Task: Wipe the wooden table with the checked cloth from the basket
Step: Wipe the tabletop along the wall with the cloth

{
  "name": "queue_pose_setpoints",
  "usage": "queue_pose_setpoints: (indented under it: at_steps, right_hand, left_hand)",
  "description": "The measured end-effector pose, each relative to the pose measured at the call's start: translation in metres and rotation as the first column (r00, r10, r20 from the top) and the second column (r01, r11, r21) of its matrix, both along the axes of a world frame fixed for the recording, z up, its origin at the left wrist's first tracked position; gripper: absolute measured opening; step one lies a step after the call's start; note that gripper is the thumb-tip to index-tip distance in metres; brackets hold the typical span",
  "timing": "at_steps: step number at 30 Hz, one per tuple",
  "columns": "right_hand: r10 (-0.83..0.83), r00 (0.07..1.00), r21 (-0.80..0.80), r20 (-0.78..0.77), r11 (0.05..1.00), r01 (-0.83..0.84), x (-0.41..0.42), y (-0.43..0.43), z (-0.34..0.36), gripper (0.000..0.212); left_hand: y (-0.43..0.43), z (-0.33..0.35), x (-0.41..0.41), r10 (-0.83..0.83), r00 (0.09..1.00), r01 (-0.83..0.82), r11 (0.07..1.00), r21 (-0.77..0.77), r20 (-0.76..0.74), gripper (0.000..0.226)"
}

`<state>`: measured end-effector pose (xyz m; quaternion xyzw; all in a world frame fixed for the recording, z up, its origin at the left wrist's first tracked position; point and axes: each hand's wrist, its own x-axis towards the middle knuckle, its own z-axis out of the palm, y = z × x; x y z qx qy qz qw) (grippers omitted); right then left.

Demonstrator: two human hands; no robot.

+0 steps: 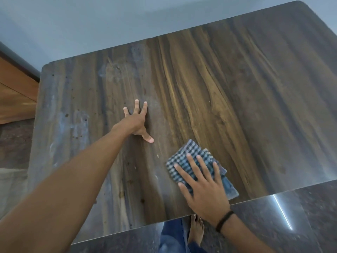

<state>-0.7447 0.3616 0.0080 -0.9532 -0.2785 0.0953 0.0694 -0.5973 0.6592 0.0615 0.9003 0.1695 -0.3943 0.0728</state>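
The wooden table point(209, 84) fills most of the view, with dark streaked grain and pale dusty smears on its left part. A folded blue-and-white checked cloth point(189, 157) lies near the table's front edge, right of centre. My right hand point(202, 185) presses flat on the cloth with its fingers straight and spread. My left hand point(137, 121) rests on the bare wood at the middle left, fingers splayed, apart from the cloth. No basket is in view.
A pale grey wall point(91, 24) runs along the table's far edge. A wooden panel point(14, 95) stands at the far left. Dark glossy floor point(282, 225) lies below the front edge, with my bare foot point(196, 229) and jeans leg there.
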Motion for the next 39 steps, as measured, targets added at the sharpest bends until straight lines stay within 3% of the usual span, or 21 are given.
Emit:
queue_pose_setpoints:
  at_steps: [2,5,9,14,19,23,24,27,29,33,34,37,39]
  right_hand:
    - [-0.056,0.998,-0.008,0.032,0.998,0.056,0.009,-0.018,0.000,0.058]
    - [-0.265,0.964,0.012,-0.030,0.964,0.265,0.012,0.006,0.004,0.058]
    - [-0.028,1.000,0.014,-0.001,1.000,0.028,-0.011,-0.008,0.000,0.056]
    - [-0.229,0.973,0.005,-0.039,0.973,0.230,0.003,0.006,0.004,0.057]
    - [0.046,0.999,0.001,0.027,0.999,-0.046,-0.020,-0.029,0.002,0.056]
    - [-0.227,0.974,-0.008,-0.010,0.974,0.227,0.013,0.002,0.003,0.057]
    - [-0.241,0.970,0.002,-0.033,0.970,0.241,0.009,0.018,0.003,0.058]
    - [-0.021,1.000,0.015,-0.021,1.000,0.021,-0.019,0.015,-0.001,0.055]
    - [0.042,0.999,-0.002,0.000,0.999,-0.042,-0.016,-0.010,0.001,0.055]
    - [-0.240,0.970,0.014,-0.038,0.971,0.241,0.025,0.023,0.002,0.058]
    - [-0.233,0.971,0.029,-0.051,0.972,0.235,0.020,0.036,0.003,0.058]
    - [0.006,0.999,0.029,-0.033,1.000,-0.005,-0.007,0.025,0.002,0.056]
    - [0.032,0.999,0.020,-0.003,0.999,-0.032,0.008,0.008,0.002,0.056]
  left_hand:
    - [-0.002,0.003,0.000,0.014,1.000,-0.014,1.000,-0.008,0.002,0.156]
    - [-0.002,0.004,0.003,0.016,1.000,-0.016,1.000,-0.014,0.002,0.156]
    - [0.001,-0.001,0.001,0.017,1.000,-0.017,1.000,0.000,-0.003,0.158]
    - [-0.001,0.001,0.001,0.013,1.000,-0.013,1.000,0.001,0.003,0.159]
    - [-0.004,0.004,-0.004,0.020,0.999,-0.019,1.000,-0.008,0.032,0.158]
    - [-0.004,0.007,-0.002,0.029,0.999,-0.029,0.999,-0.017,0.017,0.158]
    - [-0.004,0.008,-0.002,0.029,0.999,-0.028,0.999,-0.014,0.014,0.158]
    - [-0.004,0.010,-0.003,0.018,1.000,-0.018,1.000,-0.004,0.005,0.157]
    - [-0.006,0.008,-0.003,0.016,1.000,-0.016,1.000,-0.009,0.012,0.157]
    - [-0.007,0.010,0.001,0.018,1.000,-0.018,1.000,0.000,-0.003,0.157]
    - [-0.005,0.010,0.000,0.015,1.000,-0.015,1.000,0.001,-0.005,0.157]
    - [0.001,0.011,0.000,-0.017,1.000,0.017,1.000,0.007,-0.017,0.155]
    - [0.006,0.009,0.002,-0.046,0.999,0.047,0.999,0.022,-0.022,0.153]
